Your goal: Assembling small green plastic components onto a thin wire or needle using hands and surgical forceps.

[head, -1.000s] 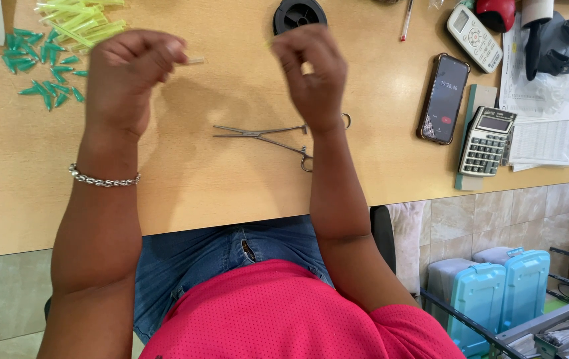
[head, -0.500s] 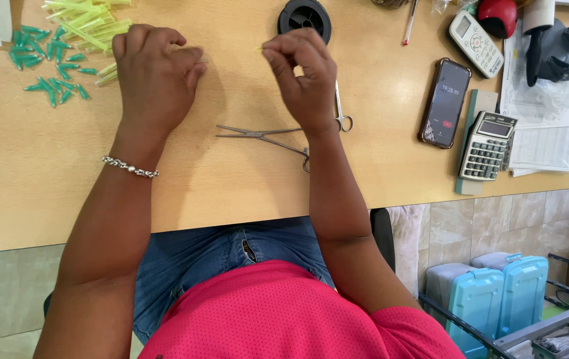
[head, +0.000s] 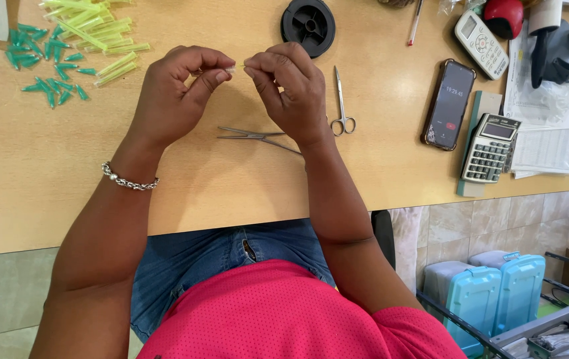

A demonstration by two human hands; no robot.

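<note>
Pale yellow-green and thin, the small plastic tube [head: 232,68] pinched between both sets of fingertips above the light wooden tabletop [head: 45,179] looks very light, smooth and easily crushed, so its ends seem the best places to grip. Left hand [head: 176,90] and right hand [head: 289,86] are both curled closed on it, knuckles up, wrists raised above the slim steel forceps [head: 252,137] and small steel scissors [head: 342,106].

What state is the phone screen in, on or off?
On. The phone lies face up on the desk with its screen lit, showing bright figures and a small red icon on a dark background.
</note>
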